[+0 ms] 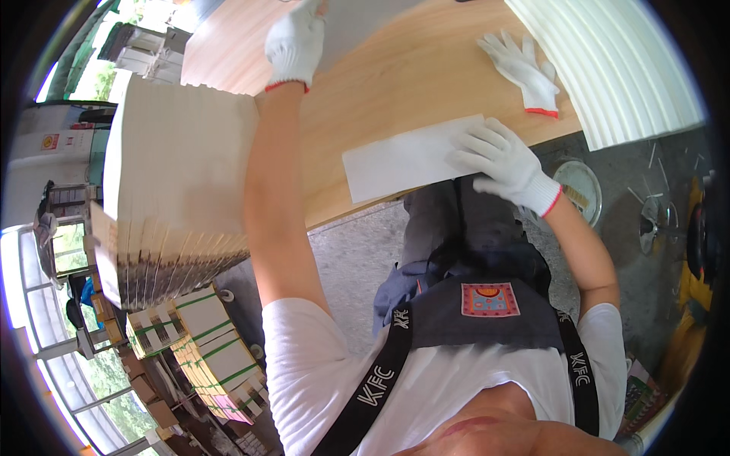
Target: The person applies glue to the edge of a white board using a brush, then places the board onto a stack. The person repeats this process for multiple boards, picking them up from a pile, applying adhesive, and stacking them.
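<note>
My right hand (502,163), in a white knit glove with a red cuff edge, rests with fingers stretched out on the right end of a white rectangular sheet (395,159). That sheet lies along the near edge of the wood-grain table (395,95). My left hand (295,45), gloved the same way, reaches far across the table at the top. Its fingers are partly cut off and unclear, beside a pale grey, blurred sheet (365,23). On the table's right side lies a loose white glove (525,72).
A tall stack of cream sheets (182,152) stands left of my left arm. White ridged stacked pieces (616,68) occupy the far right. A white bucket (579,190) stands on the floor below the table's right edge. Green-strapped bundles (217,334) sit lower left.
</note>
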Available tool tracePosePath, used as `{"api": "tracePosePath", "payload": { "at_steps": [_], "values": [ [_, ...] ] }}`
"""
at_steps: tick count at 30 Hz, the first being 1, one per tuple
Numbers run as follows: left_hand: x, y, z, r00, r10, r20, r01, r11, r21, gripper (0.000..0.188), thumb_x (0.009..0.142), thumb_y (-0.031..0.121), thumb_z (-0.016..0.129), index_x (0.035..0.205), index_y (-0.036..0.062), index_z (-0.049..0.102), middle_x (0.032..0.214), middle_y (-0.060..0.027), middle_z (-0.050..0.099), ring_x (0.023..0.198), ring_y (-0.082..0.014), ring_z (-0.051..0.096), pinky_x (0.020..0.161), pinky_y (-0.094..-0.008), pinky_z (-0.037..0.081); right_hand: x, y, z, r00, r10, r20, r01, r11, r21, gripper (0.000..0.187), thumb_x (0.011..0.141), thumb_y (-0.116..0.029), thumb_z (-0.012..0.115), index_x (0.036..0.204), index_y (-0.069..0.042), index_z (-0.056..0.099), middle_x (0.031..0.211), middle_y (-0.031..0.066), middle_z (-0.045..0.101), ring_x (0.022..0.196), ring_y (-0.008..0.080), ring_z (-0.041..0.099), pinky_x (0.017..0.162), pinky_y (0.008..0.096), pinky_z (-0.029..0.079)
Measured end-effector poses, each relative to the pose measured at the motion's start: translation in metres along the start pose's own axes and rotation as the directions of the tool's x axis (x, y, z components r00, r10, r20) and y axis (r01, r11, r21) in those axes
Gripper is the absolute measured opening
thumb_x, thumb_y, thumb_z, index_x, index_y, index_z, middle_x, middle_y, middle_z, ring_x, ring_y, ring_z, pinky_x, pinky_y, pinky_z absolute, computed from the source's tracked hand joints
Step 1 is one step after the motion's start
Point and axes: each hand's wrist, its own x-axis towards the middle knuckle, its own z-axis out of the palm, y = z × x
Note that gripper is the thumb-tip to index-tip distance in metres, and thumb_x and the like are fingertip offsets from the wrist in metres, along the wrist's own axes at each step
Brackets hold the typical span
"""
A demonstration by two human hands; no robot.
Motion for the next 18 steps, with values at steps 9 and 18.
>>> {"api": "tracePosePath", "payload": {
  "at_steps": [9,18],
  "values": [
    [-0.053,-0.055,0.029,0.882,0.128,0.453,0.058,0.925,-0.374,0.029,0.094,0.022,0.055,0.114,0.0029,0.065,0.090,-0.0042,0.070,0.086,-0.0138,0.062,0.080,-0.0325,0.048,0.015,0.017,-0.029,0.995,0.084,0.052,-0.096,0.940,0.326,0.039,0.084,-0.005,0.060,0.121,-0.013,0.065,0.103,0.0050,0.071,0.098,0.0221,0.069,0.090,0.0334,0.054],
    [-0.133,-0.146,0.109,0.790,0.418,0.449,0.151,0.577,-0.803,0.025,0.096,0.026,0.063,0.103,0.0022,0.064,0.094,-0.0018,0.060,0.080,-0.0097,0.052,0.076,-0.0257,0.048,0.056,-0.003,-0.082,0.958,0.110,-0.264,-0.025,0.952,0.306,0.034,0.097,-0.018,0.050,0.125,-0.007,0.065,0.117,0.0117,0.068,0.112,0.0265,0.062,0.108,0.0443,0.039]
  ]
}}
